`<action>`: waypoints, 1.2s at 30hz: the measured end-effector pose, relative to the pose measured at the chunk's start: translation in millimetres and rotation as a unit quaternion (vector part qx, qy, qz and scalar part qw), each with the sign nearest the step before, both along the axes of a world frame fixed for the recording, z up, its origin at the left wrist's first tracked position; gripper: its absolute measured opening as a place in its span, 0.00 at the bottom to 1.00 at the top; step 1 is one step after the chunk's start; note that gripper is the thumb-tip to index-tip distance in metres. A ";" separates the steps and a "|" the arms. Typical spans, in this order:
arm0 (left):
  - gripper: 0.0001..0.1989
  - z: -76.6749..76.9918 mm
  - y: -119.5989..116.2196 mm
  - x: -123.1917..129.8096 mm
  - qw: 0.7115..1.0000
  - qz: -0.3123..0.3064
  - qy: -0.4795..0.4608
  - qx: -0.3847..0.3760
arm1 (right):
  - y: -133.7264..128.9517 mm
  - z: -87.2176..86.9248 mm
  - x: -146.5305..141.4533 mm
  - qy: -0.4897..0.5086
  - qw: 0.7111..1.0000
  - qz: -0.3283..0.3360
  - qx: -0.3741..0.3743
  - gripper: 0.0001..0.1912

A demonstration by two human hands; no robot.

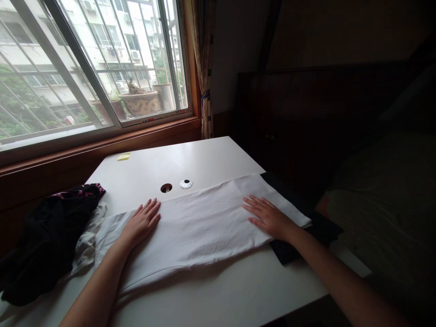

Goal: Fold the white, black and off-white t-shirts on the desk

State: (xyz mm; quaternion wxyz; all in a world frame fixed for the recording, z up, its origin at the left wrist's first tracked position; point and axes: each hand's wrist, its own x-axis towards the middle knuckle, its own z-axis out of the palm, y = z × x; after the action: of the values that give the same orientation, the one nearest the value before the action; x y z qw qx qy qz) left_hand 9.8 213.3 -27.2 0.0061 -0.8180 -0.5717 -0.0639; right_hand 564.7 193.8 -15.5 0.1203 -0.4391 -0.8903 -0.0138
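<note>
White trousers [200, 222], folded lengthwise, lie stretched across the table with the waist end at left and the leg end at right. My left hand [145, 220] rests flat on the cloth near the waist end, fingers extended. Toward the leg end, my right hand [267, 218] also lies flat with its fingers spread. Neither hand grips the fabric. Under the right end of the trousers is a dark folded cloth [289, 252], partly covered by them.
A heap of black clothing [44, 240] and a crumpled whitish garment [89, 240] sit at the left. The white table [218, 152] has a round hole [166, 188], a metal grommet cover [185, 183] and a yellow note [123, 156]. A barred window [136, 68] stands behind.
</note>
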 end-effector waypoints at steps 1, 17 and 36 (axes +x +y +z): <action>0.30 0.3 -0.6 -2.7 1.000 -0.001 0.001 -0.001 | -2.2 -3.7 12.1 0.001 1.000 -0.028 0.000 0.28; 0.27 -14.2 -37.7 -74.4 0.998 0.023 -0.028 0.041 | 16.4 -19.7 127.1 0.134 0.885 -0.436 -0.094 0.35; 0.28 -6.2 -80.2 -89.5 0.986 -0.035 -0.139 0.083 | 2.2 121.3 -145.5 0.448 0.869 -0.208 -0.004 0.13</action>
State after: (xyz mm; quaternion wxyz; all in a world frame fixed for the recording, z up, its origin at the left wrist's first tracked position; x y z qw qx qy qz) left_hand -79.7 133.1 -33.3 -0.0082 -0.8172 -0.5308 -0.2244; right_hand 419.3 196.0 105.8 0.4990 -0.5738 -0.6285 0.1632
